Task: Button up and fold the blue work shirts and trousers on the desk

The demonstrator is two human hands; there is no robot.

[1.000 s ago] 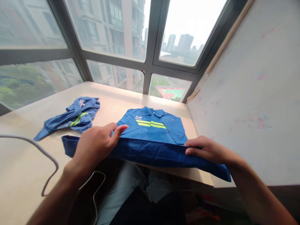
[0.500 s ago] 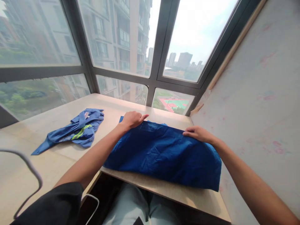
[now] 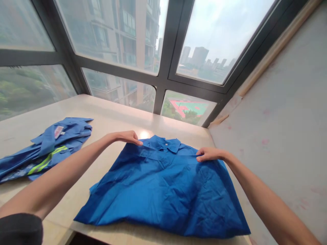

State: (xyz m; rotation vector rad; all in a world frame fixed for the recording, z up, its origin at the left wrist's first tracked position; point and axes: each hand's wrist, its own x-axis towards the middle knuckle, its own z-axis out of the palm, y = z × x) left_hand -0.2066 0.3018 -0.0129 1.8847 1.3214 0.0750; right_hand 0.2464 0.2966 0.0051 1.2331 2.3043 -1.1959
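Observation:
A blue collared work shirt lies on the table, its lower part folded up so that the hem runs across just below the collar. My left hand pinches the folded edge near its left end. At the right end of the same edge, my right hand grips the cloth between thumb and fingers. The shirt's shoulders are partly covered by the fold.
To the left a second blue garment lies crumpled, with a yellow-green stripe and a white label. Windows close off the far side. A patterned wall rises at the right. The pale table carries both garments.
The folded edge now lies lower, revealing the collar behind it, and the cloth spreads wider toward me. Both hands keep hold. The view has shifted, so the other garment sits farther left.

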